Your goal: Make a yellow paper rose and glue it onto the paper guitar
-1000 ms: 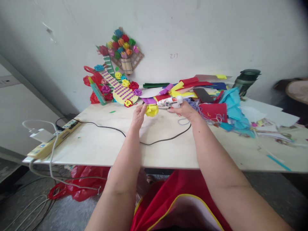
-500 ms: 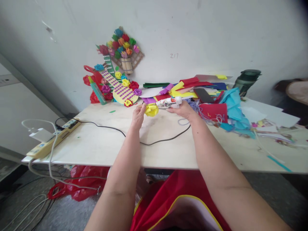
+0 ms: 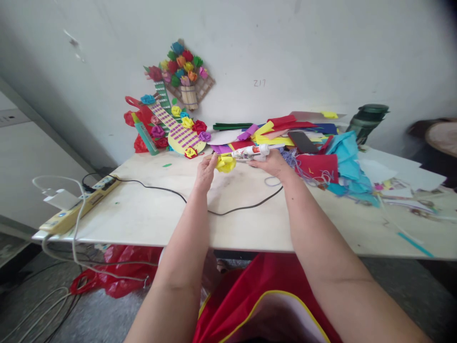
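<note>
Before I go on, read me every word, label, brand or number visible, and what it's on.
"217", handwritten on the wall; the first character could be a "Z".
Teal bottle: pale marks, too blurred to read.
Glue gun in the right hand: coloured marks, too small to tell whether they are lettering.
I can read nothing else.

Bare tabletop [image 3: 143,216] is stretching left of the arms [image 3: 191,228] and between them, with a black cord [image 3: 237,208] crossing both stretches. Colored paper [image 3: 293,126] is blocking the back, and a power strip [image 3: 85,206] is occupying the left end.
</note>
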Demonstrator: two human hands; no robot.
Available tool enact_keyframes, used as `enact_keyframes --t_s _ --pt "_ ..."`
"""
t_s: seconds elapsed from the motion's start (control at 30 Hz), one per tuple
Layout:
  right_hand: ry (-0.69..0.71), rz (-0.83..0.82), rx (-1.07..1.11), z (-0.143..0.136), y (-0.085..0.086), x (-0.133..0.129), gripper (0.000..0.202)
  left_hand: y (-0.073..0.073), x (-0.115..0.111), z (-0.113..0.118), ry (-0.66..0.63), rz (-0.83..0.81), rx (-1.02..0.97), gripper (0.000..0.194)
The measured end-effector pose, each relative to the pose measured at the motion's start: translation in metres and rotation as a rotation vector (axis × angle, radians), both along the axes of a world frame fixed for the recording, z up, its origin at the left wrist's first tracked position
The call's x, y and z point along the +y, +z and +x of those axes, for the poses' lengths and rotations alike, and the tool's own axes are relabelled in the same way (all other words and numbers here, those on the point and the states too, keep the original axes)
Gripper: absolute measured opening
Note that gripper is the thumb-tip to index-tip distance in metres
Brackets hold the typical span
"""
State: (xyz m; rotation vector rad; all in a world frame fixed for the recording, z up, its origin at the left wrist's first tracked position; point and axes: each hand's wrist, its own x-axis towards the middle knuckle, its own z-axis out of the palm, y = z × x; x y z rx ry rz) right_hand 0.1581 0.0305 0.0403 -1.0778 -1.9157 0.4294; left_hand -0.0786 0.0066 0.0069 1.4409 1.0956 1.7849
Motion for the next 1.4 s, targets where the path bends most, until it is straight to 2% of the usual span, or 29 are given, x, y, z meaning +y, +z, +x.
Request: enact_keyframes --t_s 0.43,0.57,0.7,0.93,1.1,1.2,1.4 --pt "-0.070 0.109 -0.111 -0.002 0.006 -0.007 0.036 0.004 -0.003 0.001 -0.029 -0.003 -0.069 0.035" --pt "-0.053 0.110 -0.056 -0.002 0.005 -0.005 0.037 0.006 -0.005 0.003 -0.049 -0.004 -0.112 0.035" --pt "0.021 0.126 0.059 0.000 0.006 -0.003 0.041 0.008 -0.006 0.004 -0.059 -0.015 -0.147 0.034" --pt "0.114 -0.033 0.212 0.002 0.007 -0.005 0.039 0.009 -0.002 -0.006 0.110 0.017 -0.292 0.031" --pt "0.024 -0.095 -0.016 -0.001 0.006 -0.009 0.034 0.009 0.000 -0.015 0.261 0.087 -0.457 0.035" --pt "0.008 -0.087 -0.251 -0.006 0.006 -0.011 0.035 0.009 0.000 -0.017 0.273 0.103 -0.474 0.037" --pt "0.086 -0.034 -0.601 -0.025 -0.006 -0.010 0.059 0.007 0.000 -0.014 0.227 0.099 -0.487 0.037"
